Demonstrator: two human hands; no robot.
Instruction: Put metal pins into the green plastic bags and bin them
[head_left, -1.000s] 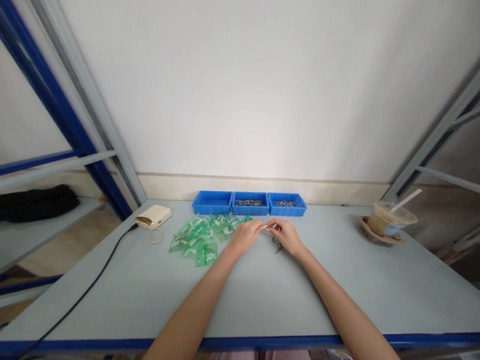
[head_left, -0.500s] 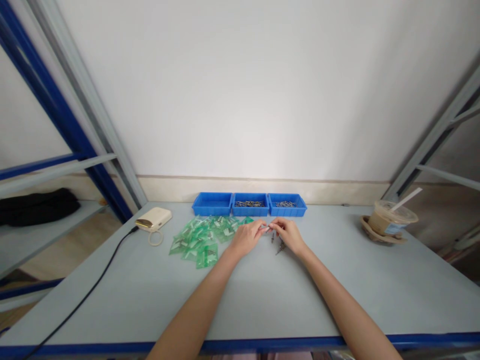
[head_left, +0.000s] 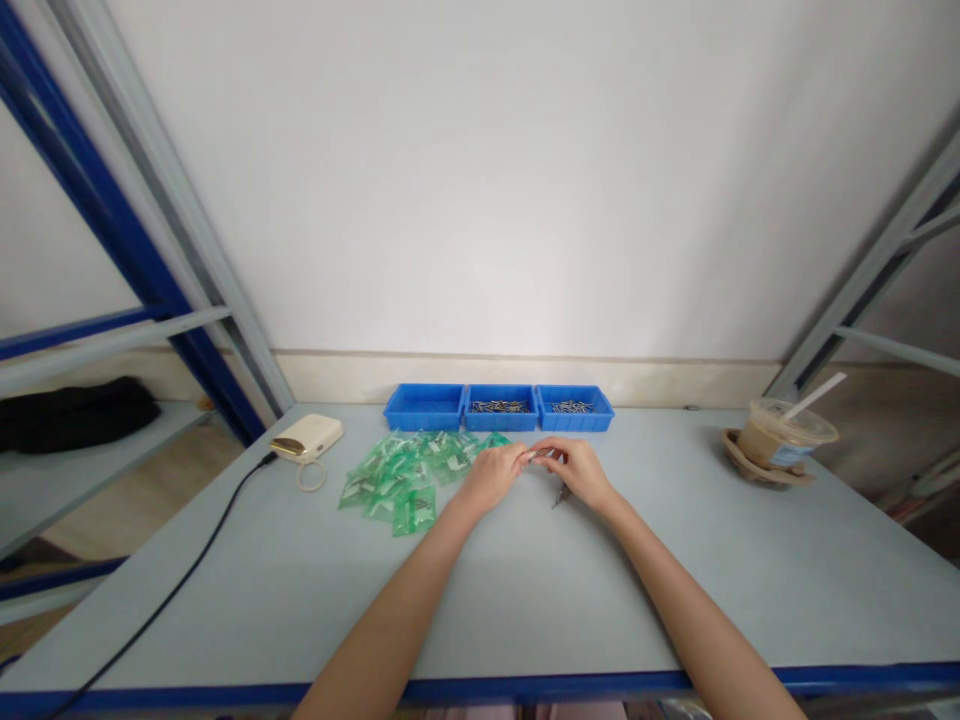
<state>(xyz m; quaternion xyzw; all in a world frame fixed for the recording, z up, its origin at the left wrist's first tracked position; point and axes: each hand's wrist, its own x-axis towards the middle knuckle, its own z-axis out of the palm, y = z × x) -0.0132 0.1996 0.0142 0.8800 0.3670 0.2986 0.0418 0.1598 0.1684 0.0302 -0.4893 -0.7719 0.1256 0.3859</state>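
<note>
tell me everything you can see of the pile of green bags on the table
The pile of green bags is a loose heap of small see-through green plastic pouches, some showing white strips and small dark contents. They lie flat and overlapping on the grey table, just in front of the leftmost blue bin. The left hand is at the pile's right end; whether it touches a bag cannot be told.

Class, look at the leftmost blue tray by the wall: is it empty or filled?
Empty. The leftmost blue tray shows only bare blue floor; the middle tray and right tray hold small metal parts.
</note>
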